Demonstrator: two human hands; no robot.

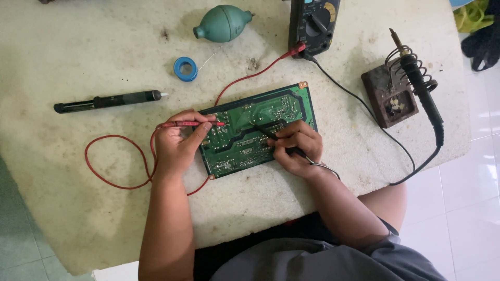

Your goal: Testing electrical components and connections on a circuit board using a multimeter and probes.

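Green rectangular circuit board [259, 130] flat at centre of pale stone desk [78, 52], left hand [176, 145] fingers gripping red probe [190, 124] at board's left edge, right hand [296, 148] fingers gripping black probe [273, 136] on board, black multimeter [314, 23] at far edge.

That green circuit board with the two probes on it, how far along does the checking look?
Set up: the multimeter has its leads plugged in, and the soldering iron sits parked in its stand. In hand: the left hand holds the red probe and the right hand the black probe, both on the circuit board. How much remains can't be told.
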